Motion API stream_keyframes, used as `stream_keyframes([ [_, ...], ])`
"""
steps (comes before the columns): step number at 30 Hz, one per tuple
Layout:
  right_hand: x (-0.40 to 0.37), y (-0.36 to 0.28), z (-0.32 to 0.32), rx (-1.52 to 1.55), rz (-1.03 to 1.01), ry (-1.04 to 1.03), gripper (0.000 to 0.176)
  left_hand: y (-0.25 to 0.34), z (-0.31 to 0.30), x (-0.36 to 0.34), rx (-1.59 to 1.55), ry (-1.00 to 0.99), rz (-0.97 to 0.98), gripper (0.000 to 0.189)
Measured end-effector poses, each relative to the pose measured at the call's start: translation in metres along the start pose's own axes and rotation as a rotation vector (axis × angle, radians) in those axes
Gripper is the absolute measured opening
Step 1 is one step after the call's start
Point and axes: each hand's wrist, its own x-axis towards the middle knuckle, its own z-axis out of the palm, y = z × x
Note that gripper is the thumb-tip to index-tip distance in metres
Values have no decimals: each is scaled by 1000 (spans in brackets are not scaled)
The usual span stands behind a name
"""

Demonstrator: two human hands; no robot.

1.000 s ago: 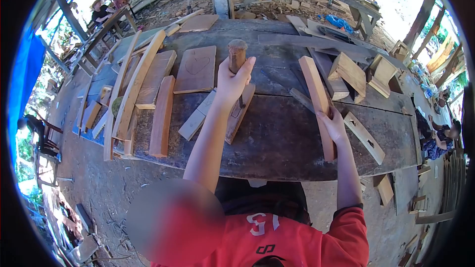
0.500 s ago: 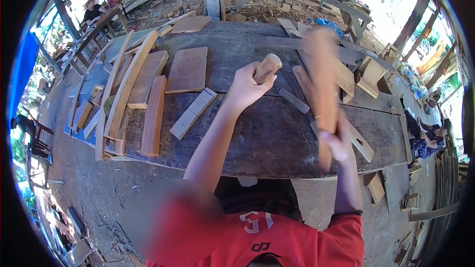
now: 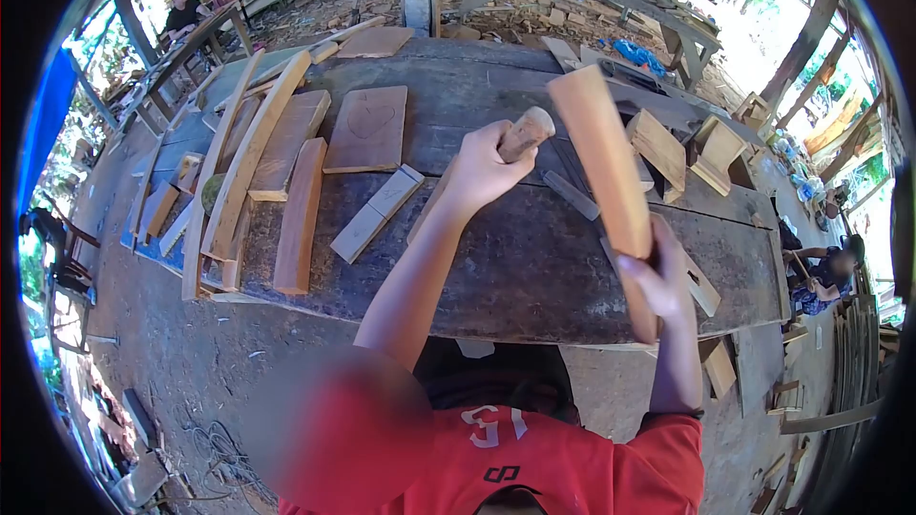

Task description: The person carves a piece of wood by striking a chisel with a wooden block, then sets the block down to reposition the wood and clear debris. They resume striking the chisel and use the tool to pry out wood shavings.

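Two bare hands at a workbench, one gripping a long wooden block, the other a short handle

The long wooden block is held above the right part of a dark, worn workbench, tilted, with its upper end leaning towards the left. The right hand is closed around it near its lower end. The left hand is closed in a fist around the wooden handle, whose blunt end points up and right, near the block but apart from it; whatever lies below the fist is hidden.

Between the hands, flat on the bench, is a narrow grey bar. To the right of the block stand an angled wooden piece and an open, box-like wooden form; its inside is too unclear to tell what it holds. A light slotted piece lies partly behind the right hand.

Left of the left arm are a pale marked block, a flat board with a heart drawn on it, a reddish block and a long curved plank.

Farther out, a person in black is at another bench on the upper left, and a person in patterned clothing is at the far right
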Motion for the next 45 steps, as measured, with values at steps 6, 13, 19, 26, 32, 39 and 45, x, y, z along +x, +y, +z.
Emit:
stream_keyframes([
  [6,-10,24,0,405,49,353,62,3,-4,1,21,-18,-65,24],
  [13,-4,16,2,68,38,189,56,8,-7,-2,38,-45,-37,24],
  [19,-9,28,12,359,-82,176,56,8,-2,-3,53,-54,-13,22],
  [26,-13,22,6,349,28,300,67,10,-7,-4,45,-13,-8,24],
  [32,-8,23,14,-140,-48,-38,61,7,-4,-5,23,-61,-9,20],
  [39,-21,36,23,666,-180,278,66,7,-7,-6,33,-37,-1,21],
  [45,-15,29,14,-39,14,-45,56,6,-11,-7,103,-61,13,21],
])
